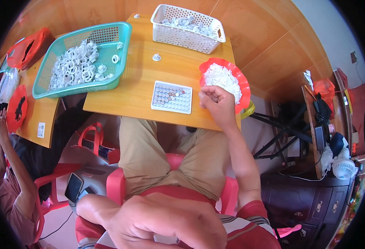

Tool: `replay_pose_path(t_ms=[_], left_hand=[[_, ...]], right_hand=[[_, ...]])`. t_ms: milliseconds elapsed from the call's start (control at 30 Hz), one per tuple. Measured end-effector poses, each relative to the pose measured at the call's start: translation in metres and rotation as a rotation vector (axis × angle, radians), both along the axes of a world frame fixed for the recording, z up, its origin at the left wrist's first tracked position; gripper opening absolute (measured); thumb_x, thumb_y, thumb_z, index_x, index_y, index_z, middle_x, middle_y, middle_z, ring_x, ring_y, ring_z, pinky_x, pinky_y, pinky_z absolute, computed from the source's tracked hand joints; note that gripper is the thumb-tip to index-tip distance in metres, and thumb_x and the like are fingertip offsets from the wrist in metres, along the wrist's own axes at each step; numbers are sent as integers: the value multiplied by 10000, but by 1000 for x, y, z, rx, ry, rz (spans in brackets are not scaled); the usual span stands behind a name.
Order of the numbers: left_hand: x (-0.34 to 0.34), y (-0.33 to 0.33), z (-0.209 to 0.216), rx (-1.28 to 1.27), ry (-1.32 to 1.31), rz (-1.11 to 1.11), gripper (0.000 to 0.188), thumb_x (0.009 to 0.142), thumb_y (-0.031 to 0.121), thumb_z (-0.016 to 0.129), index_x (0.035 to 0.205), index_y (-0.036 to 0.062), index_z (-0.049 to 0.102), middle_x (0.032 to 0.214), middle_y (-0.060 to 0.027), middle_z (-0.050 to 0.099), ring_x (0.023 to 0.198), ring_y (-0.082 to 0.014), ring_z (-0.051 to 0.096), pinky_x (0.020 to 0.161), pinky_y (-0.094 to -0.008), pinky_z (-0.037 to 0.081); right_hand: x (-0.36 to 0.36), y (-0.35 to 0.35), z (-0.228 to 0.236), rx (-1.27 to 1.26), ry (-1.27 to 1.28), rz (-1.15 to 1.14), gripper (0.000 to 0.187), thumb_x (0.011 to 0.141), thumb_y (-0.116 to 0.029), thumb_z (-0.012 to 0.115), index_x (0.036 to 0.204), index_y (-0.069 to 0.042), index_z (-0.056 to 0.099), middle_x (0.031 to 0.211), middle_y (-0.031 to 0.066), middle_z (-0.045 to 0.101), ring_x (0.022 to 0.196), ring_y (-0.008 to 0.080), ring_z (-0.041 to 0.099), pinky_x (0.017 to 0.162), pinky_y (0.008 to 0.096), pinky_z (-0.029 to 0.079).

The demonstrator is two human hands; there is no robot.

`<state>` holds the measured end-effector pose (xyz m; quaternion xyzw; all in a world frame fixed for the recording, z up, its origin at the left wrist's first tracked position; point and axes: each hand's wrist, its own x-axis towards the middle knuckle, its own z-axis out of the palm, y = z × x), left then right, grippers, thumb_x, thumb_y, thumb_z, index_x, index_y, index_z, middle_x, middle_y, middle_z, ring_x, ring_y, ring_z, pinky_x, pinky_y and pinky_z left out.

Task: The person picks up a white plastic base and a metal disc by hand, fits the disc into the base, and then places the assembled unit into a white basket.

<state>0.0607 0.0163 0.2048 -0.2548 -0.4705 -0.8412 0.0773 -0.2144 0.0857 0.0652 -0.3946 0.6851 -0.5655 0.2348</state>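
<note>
My right hand [217,101] hovers by the near-left rim of a scalloped red dish [245,93], its thumb and fingers pinched together. Whatever lies between those fingertips is too small to make out. Small white pieces [222,81] are heaped in the dish. To the left of that hand, a shallow white tray [172,110] holds rows of small round grey and white pieces, a few of them brownish. Close to the camera at the bottom, my left hand [170,222] is held in front of my body, back showing, its fingertips hidden.
A teal basket [83,90] holds many white ring-shaped plastic parts. Behind, a white perforated basket [182,40] contains similar parts. One loose white part [156,57] lies on the wooden table [137,97]. At the left, another person's hand [1,124] is near a red dish [16,108].
</note>
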Motion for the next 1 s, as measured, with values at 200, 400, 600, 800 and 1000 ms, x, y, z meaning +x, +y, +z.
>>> replay_pose_path(t_ms=[200,400,600,800,1000], left_hand=[[2,-19,-32,-77,13,644,207,784,37,772,924,7,622,787,-129,617,665,-234,614,615,-375,527],[-40,-219,-88,-705,-474,1392,205,830,59,683,1014,-28,661,826,-24,641,741,-86,587,687,-226,479],[-76,-297,-143,-1599,-748,1214,410,722,84,707,1129,76,663,1101,-180,665,1050,-345,625,913,-422,492],[-99,-319,-176,-1814,-877,1009,323,733,45,635,1046,88,708,1053,-191,676,1025,-349,637,886,-429,504],[-98,-315,-160,-1751,-767,1064,209,701,54,645,897,40,715,927,-186,697,899,-342,669,819,-405,523]], right_hand=[[6,15,-6,22,40,-47,192,866,-96,675,1004,37,658,768,26,651,684,66,603,626,222,497],[18,29,8,-26,3,-41,177,871,-96,681,987,36,663,760,22,651,680,59,599,615,211,478],[21,36,6,0,21,1,151,880,-95,679,975,21,670,761,2,640,681,48,576,612,205,471],[21,35,6,-3,-14,5,142,882,-90,676,972,19,669,775,-6,635,697,47,571,625,206,469],[9,42,1,13,14,-23,135,888,-84,663,965,26,665,779,-2,633,696,51,565,627,215,469]])
